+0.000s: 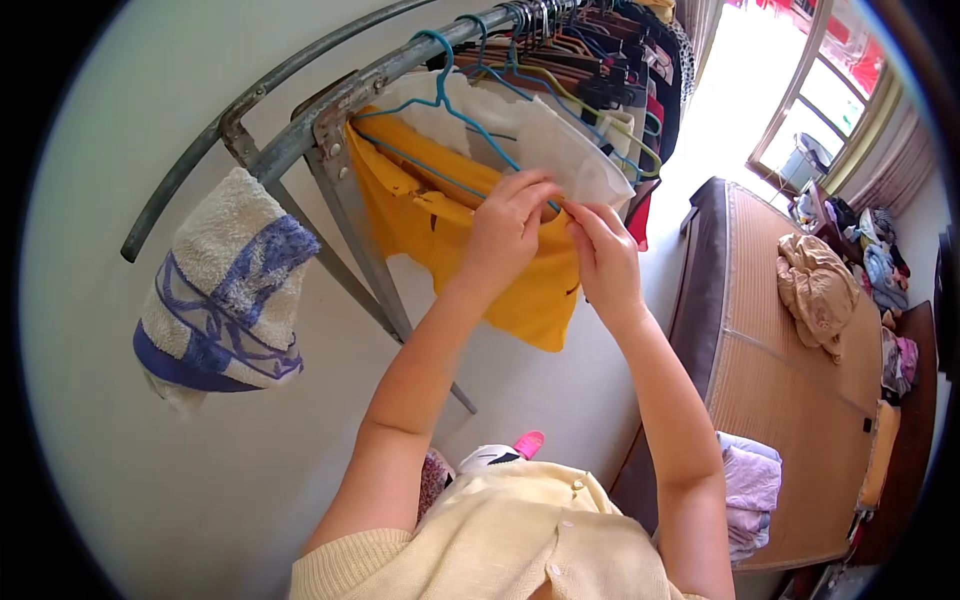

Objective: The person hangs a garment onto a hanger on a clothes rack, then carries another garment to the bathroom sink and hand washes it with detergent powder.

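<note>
A yellow garment point(460, 250) hangs over a blue hanger point(441, 92), which is hooked on the metal rail of a clothes rack. My left hand point(512, 222) is closed at the hanger's right end, its fingertips pinching the top edge of the yellow cloth. Close beside it, my right hand point(606, 255) pinches the cloth's right corner between thumb and fingers. White clothing point(590, 140) hangs just behind the yellow garment. The exact shape of the garment is hard to make out.
The metal clothes rack point(290, 140) carries several garments on hangers toward the back. A white and blue towel point(225, 290) hangs at its left end. To the right stands a bed point(770, 350) with a crumpled tan cloth point(815, 285) and a folded lilac cloth point(748, 485).
</note>
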A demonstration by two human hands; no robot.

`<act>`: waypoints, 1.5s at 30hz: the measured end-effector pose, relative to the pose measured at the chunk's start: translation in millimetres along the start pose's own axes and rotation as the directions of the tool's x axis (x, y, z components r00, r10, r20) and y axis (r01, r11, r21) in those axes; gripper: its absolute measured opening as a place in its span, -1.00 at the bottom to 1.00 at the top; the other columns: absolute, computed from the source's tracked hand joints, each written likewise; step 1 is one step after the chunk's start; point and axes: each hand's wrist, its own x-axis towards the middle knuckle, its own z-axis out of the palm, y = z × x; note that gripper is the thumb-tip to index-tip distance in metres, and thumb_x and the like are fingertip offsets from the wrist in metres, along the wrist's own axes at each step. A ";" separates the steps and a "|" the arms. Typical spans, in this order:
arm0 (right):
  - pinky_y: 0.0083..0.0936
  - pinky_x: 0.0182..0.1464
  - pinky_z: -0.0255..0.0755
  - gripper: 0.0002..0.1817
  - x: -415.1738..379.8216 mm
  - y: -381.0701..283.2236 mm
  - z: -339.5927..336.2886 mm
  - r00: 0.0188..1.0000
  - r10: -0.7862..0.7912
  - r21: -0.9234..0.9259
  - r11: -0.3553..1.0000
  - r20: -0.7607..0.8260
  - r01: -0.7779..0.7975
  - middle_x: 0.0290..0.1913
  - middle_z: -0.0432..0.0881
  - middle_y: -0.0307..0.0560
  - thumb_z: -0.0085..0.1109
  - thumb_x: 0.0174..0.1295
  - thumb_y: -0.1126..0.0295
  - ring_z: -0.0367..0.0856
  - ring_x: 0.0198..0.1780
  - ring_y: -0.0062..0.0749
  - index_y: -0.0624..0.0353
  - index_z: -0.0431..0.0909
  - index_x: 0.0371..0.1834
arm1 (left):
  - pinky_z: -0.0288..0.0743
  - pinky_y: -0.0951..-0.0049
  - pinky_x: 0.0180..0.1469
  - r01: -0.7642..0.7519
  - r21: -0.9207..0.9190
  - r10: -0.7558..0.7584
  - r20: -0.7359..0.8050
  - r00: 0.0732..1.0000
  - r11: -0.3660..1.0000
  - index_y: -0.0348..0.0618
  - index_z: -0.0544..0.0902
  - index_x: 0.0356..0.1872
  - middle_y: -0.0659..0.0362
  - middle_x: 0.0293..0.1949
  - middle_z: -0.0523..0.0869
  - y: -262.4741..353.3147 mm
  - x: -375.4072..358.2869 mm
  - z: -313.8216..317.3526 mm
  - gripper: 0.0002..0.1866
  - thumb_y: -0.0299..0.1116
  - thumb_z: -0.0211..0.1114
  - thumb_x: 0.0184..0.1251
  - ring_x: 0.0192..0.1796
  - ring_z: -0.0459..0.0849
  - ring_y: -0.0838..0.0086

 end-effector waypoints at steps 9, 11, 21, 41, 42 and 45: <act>-0.26 -0.07 0.51 -0.77 16.9 -4.3 -17.9 0.994 -0.047 -0.252 0.968 -0.100 0.020 -0.13 0.54 -0.04 0.11 0.23 0.58 0.57 -0.07 -0.06 0.16 0.56 -0.05 | 0.24 0.20 0.30 0.242 0.345 -0.070 -0.443 0.894 0.907 -0.07 0.58 0.10 -0.06 0.36 0.29 -46.7 -22.9 -26.9 -0.62 -0.57 0.18 0.25 0.40 0.25 0.07; -0.27 -0.06 0.52 -0.77 17.2 -3.9 -21.1 0.992 -0.038 -0.233 0.972 -0.124 0.008 -0.10 0.55 -0.04 0.12 0.24 0.57 0.57 -0.06 -0.08 0.16 0.57 -0.04 | 0.14 0.13 0.37 0.342 0.405 -0.101 -0.510 0.854 0.848 -0.01 0.52 0.20 -0.09 0.40 0.20 -56.3 -28.1 -25.9 -0.55 -0.51 0.21 0.26 0.44 0.15 0.03; -0.24 0.02 0.46 -0.64 11.3 13.1 -23.6 0.999 -0.009 -0.131 0.991 -0.051 0.002 -0.07 0.57 0.04 0.12 0.21 0.58 0.55 -0.02 0.01 0.16 0.50 0.10 | 0.04 0.15 0.44 0.510 -0.056 -0.451 -0.555 0.699 0.859 -0.19 0.12 0.44 -0.12 0.40 0.09 -76.2 -23.4 -23.4 -0.28 -0.48 0.21 0.27 0.44 0.12 0.01; -0.26 0.12 0.43 -0.65 -14.8 -17.8 -42.3 0.986 -0.126 -0.168 0.980 -0.108 0.107 0.03 0.57 -0.02 0.19 0.10 0.63 0.53 0.05 -0.07 0.18 0.55 -0.01 | 0.12 0.16 0.40 0.214 0.100 -0.138 -0.495 0.858 0.972 -0.24 0.20 0.36 -0.10 0.39 0.21 -6.8 -76.6 16.1 -0.47 -0.46 0.04 0.38 0.37 0.27 0.16; -0.27 0.09 0.43 -0.71 -22.2 -17.1 -47.9 0.984 -0.150 -0.171 0.976 -0.099 0.131 -0.01 0.58 -0.03 0.17 0.07 0.64 0.54 0.03 -0.09 0.19 0.56 -0.10 | 0.13 0.13 0.39 0.096 0.118 -0.037 -0.427 0.904 0.988 -0.25 0.28 0.31 -0.13 0.37 0.24 3.0 -80.8 24.3 -0.52 -0.47 0.03 0.36 0.36 0.28 0.12; -0.36 -0.06 0.43 -0.86 -46.6 -16.5 -70.7 0.968 -0.221 -0.221 0.956 -0.115 0.192 -0.21 0.63 -0.09 0.11 -0.05 0.68 0.59 -0.13 -0.17 0.19 0.54 -0.44 | 0.29 0.07 0.28 -0.177 0.042 0.180 -0.113 0.977 0.983 -0.26 0.52 0.07 -0.18 0.18 0.47 48.5 -81.1 39.9 -0.65 -0.55 0.06 0.25 0.21 0.44 -0.01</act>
